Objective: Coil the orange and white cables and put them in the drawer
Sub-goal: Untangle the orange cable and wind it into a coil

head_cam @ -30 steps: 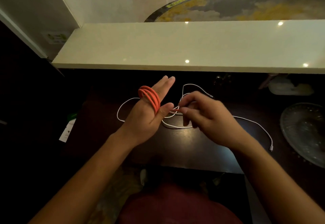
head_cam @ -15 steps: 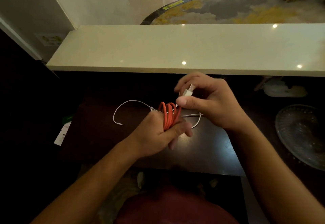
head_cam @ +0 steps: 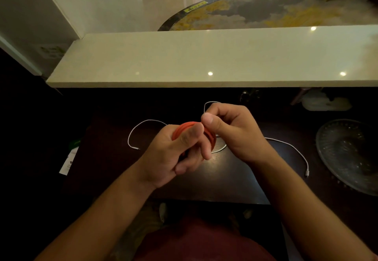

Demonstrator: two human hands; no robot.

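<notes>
left hand (head_cam: 173, 156) clenched round coiled orange cable (head_cam: 189, 126), held above middle of dark surface (head_cam: 225, 180). right hand (head_cam: 231, 131) pinches at the coil's top w/ thumb + forefinger. white cable (head_cam: 290, 146) lies loose on surface, ends trailing twd left & right edges. glass dish (head_cam: 347, 154) near right edge.

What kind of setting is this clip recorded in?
Probably a reception or service counter indoors: a dark desk sits behind a raised pale counter ledge, with polished floor and patterned carpet beyond. A glass dish sits on the right.
</notes>
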